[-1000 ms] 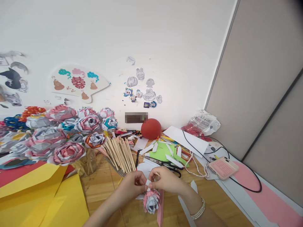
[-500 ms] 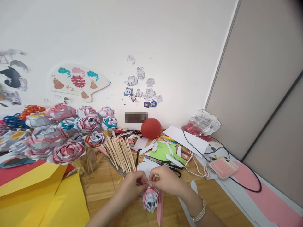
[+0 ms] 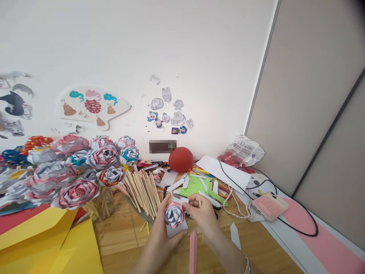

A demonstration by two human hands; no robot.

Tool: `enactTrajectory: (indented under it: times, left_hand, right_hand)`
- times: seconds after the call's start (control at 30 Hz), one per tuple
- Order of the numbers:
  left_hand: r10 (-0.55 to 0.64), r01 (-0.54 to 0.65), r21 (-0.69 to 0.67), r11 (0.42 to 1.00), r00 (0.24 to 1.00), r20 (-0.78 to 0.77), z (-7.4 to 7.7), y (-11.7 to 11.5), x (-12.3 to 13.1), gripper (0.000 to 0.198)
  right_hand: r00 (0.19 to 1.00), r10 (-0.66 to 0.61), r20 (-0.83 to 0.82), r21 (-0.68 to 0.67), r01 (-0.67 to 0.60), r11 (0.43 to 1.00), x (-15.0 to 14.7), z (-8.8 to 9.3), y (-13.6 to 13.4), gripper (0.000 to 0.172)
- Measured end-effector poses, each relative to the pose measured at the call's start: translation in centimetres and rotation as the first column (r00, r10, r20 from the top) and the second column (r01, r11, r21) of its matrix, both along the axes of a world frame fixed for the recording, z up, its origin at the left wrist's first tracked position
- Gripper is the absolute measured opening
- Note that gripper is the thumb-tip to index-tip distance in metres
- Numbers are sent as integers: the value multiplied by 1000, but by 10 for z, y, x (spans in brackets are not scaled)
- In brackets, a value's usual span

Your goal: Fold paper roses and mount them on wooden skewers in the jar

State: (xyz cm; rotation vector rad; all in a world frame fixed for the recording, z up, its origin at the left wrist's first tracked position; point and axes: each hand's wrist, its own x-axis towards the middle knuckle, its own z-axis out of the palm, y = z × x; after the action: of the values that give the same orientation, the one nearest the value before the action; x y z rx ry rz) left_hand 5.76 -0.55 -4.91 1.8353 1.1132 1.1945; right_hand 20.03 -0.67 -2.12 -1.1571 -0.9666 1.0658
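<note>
A small pink and pale grey folded-paper flower (image 3: 174,215) faces up between my hands, just above the wooden table. My left hand (image 3: 161,232) is closed around its left and near sides, the thumb at a pale petal below. With thumb and fingers, my right hand (image 3: 201,213) pinches a whitish petal at the flower's upper right. The short end of a thin wooden stick (image 3: 200,204) pokes out between the right fingers. Below the right hand, a folded pink paper strip (image 3: 193,251) lies on the table. Scissors are partly hidden behind the right hand.
Wooden sticks (image 3: 142,192) stand bundled behind my left hand. Finished paper flowers (image 3: 78,193) crowd the left, above yellow paper (image 3: 51,247). Green paper (image 3: 196,184), a red balloon-like ball (image 3: 180,160), a bead string (image 3: 236,213) and a pink-cased phone (image 3: 270,206) lie behind and right.
The flower has been raised and turned so its centre faces up. My left hand has shifted from pinching its top to wrapping its side; the right hand has moved slightly right. The view has tilted up.
</note>
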Motion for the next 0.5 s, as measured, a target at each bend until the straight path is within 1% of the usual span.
enactTrajectory:
  times: [0.1,0.2,0.33,0.4,0.5]
  left_hand:
    - [80,-80,34,996,997,-13,7,-1,-3,58]
    - [108,-104,104,989,994,-28,9,3,-7,45]
    - [65,-52,168,984,995,-74,7,4,-10,40]
    - [42,-22,180,983,994,-104,6,4,-11,39]
    - [27,-2,176,984,990,-139,3,5,-12,39]
  right_hand:
    - [994,114,4,-6,-114,994,-5,-2,-2,28]
    - [987,157,27,-19,-156,988,-6,-1,-3,23]
    - [967,253,15,-79,-251,965,-3,9,-7,17]
    - [952,304,18,-84,-302,950,0,15,-10,14]
    - [945,326,25,-74,-323,943,3,18,-11,10]
